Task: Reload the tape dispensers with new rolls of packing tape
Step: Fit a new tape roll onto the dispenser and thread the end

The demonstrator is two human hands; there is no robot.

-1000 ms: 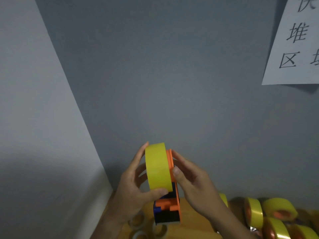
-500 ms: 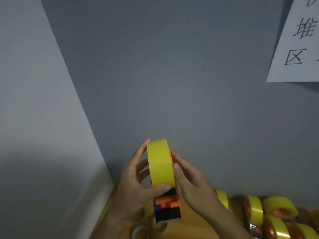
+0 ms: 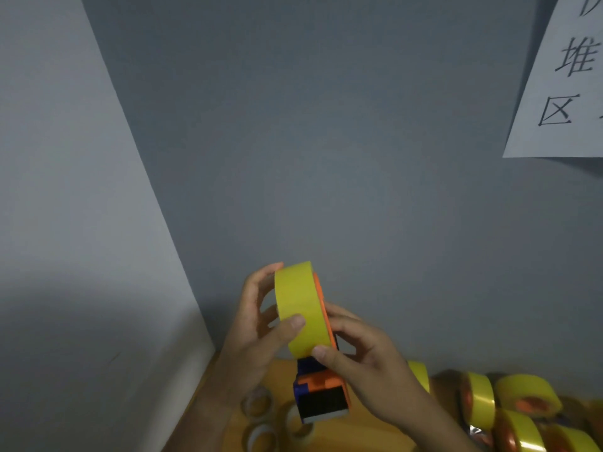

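I hold an orange, blue and black tape dispenser [image 3: 321,391] upright in front of the grey wall, with a yellow tape roll [image 3: 300,308] sitting on its wheel. My left hand [image 3: 257,324] grips the roll, thumb on its outer face and fingers curled behind its left side. My right hand [image 3: 362,357] holds the dispenser from the right, its thumb tip pressed on the roll's lower edge. The dispenser's orange side plate shows just right of the roll.
A wooden table [image 3: 365,432] lies below. Several loaded yellow rolls on orange dispensers [image 3: 522,402] crowd its right side. Empty tape cores [image 3: 261,435] lie at lower left. Grey walls meet in a corner at left. A paper sign [image 3: 561,79] hangs upper right.
My right thumb slid down from the roll's right rim to its lower edge. My left thumb moved up onto the roll's face. The roll and dispenser stayed roughly in place.
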